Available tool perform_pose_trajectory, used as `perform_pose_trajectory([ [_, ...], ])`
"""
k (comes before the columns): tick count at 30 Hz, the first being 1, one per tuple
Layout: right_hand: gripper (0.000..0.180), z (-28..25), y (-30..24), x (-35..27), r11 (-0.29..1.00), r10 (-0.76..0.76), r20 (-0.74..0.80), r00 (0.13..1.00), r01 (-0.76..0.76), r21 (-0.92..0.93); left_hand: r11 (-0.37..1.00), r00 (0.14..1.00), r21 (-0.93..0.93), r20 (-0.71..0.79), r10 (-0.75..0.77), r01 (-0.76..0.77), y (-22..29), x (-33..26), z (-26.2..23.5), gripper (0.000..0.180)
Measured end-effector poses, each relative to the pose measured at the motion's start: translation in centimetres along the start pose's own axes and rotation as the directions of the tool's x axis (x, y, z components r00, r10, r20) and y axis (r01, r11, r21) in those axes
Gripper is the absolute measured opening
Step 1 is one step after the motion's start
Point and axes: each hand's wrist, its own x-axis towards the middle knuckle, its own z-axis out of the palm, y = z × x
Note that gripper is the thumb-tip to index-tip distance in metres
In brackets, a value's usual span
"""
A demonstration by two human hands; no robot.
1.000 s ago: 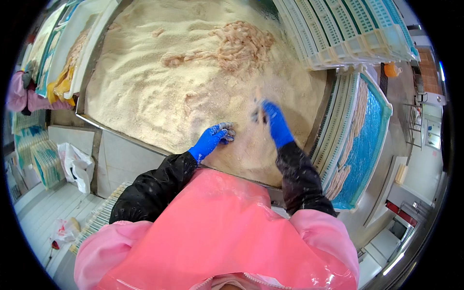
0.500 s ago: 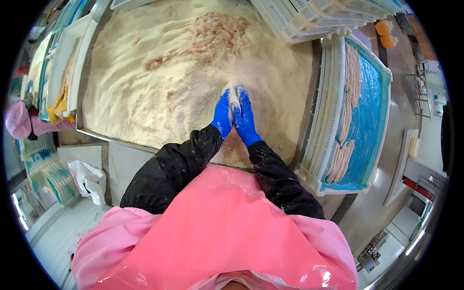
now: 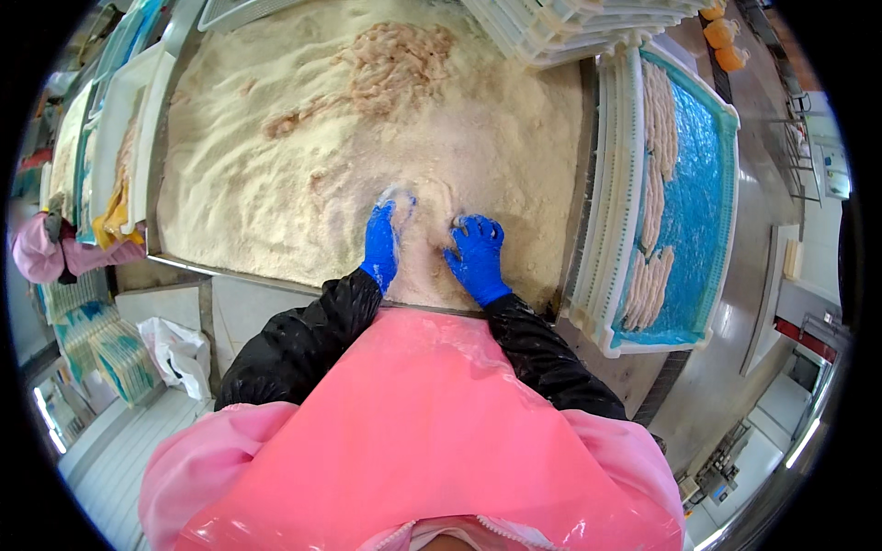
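The grey floor (image 3: 703, 399) on the right is glossy and crossed by a dark strip (image 3: 663, 387). A pale wall (image 3: 822, 262) stands at far right — a bright strip light (image 3: 804, 444) shows below. Lower left: a white, grooved surface (image 3: 129, 455).

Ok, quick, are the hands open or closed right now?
Left blue-gloved hand: at the pale yellow, loose crumbs; open or closed, cannot be told.
Right blue-gloved hand: fingers bent; whether it holds anything cannot be told.
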Motion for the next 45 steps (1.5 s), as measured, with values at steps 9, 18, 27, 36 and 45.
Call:
perform_pose_trajectory([
  [9, 0.025, -1.7, -0.4, -3.9, 0.89, 0.349, 0.122, 0.929, -0.369, 0.267, 0.996, 0.996, -0.036, 0.041, -0.075, 0.077, -0.4, 0.7, -1.2, 0.036],
  [18, 0.018, -3.3, -0.7, -3.9, 0.849, 0.453, -0.09, 0.887, -0.399, 0.345, 0.591, 0.931, 0.725, 0.208, 0.301, -0.353, 0.3, -1.6, 0.5, 0.03],
  [27, 0.013, -3.3, 1.3, -2.0, 0.494, 0.635, 0.018, 0.772, -0.423, 0.76, -0.074, 0.801, 0.824, 0.565, 0.198, -0.562, -0.7, -2.5, 3.8, 0.017],
  [36, 0.024, -2.3, 1.4, -4.2, 0.939, 0.239, 0.048, 0.97, -0.243, 0.243, 0.063, 0.83, 0.879, 0.419, 0.368, -0.472, 0.1, -2.2, 0.9, 0.022],
  [45, 0.029, 1.6, 5.8, -0.2, 0.821, 0.531, -0.081, 0.844, -0.488, 0.297, -0.127, 0.784, 0.849, 0.524, 0.333, -0.513, -1.0, -4.0, 1.0, 0.04],
])
